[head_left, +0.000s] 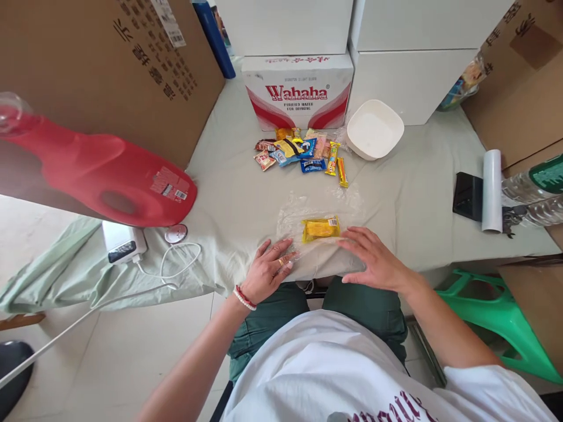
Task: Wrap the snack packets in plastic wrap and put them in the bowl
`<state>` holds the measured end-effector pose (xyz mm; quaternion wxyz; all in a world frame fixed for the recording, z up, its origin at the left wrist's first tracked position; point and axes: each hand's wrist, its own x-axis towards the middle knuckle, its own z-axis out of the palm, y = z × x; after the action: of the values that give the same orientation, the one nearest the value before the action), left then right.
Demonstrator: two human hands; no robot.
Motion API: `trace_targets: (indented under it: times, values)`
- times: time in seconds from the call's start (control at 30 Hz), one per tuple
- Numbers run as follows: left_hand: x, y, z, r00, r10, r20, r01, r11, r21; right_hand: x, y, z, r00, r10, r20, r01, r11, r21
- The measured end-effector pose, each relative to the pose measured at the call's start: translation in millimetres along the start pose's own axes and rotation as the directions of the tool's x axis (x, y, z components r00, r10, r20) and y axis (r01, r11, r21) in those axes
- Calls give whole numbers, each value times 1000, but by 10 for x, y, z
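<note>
A yellow wrapped snack point(321, 229) lies on a sheet of clear plastic film point(290, 206) near the table's front edge. My left hand point(270, 268) rests on the film's near left edge, fingers stretched out, with a ring on one finger. To the right of the snack, my right hand point(373, 258) is open, its thumb apart from the fingers and its fingertips close to the wrapper. Whether those fingertips touch the film I cannot tell. Farther back sits a pile of small wrapped snacks point(288, 149) in several colours.
A white bowl point(375, 130) stands beside the pile, before a Wahaha carton point(299, 94). At left are a red jug point(118, 176) and a white power bank point(123, 241) with a cable. A black phone point(468, 195) and a white roll point(491, 190) lie at right.
</note>
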<state>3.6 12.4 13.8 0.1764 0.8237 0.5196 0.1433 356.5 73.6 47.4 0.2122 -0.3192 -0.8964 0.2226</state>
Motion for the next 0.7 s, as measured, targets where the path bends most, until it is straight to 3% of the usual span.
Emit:
trace_targets:
  times: [0.1, 0.2, 0.3, 0.4, 0.47, 0.57, 0.7]
  values:
    - [174, -36, -69, 994, -26, -106, 16, 995, -100, -79, 50, -38, 995, 87, -50, -90, 994, -54]
    - [465, -123, -149, 983, -93, -158, 62, 980, -187, 78, 205, -101, 972, 190, -137, -188, 982, 29]
    - [812, -228, -199, 948, -281, -152, 249, 947, -201, 379, 402, -216, 938, 334, -89, -330, 942, 50]
    - [1097, -298, -193, 870, -471, -145, 461, 882, -95, 759, 515, -311, 862, 507, -28, -504, 849, -159]
    - [1210, -307, -156, 835, -519, -184, 525, 851, -21, 1036, 512, -320, 865, 500, -29, -486, 825, -289]
    - [1279, -274, -71, 802, -532, -271, 557, 830, 22, 1440, 446, -223, 909, 413, 49, -374, 864, -336]
    - [1302, -220, 21, 783, -552, -288, 588, 807, 52, 1839, 398, -18, 852, 501, 153, -413, 823, -391]
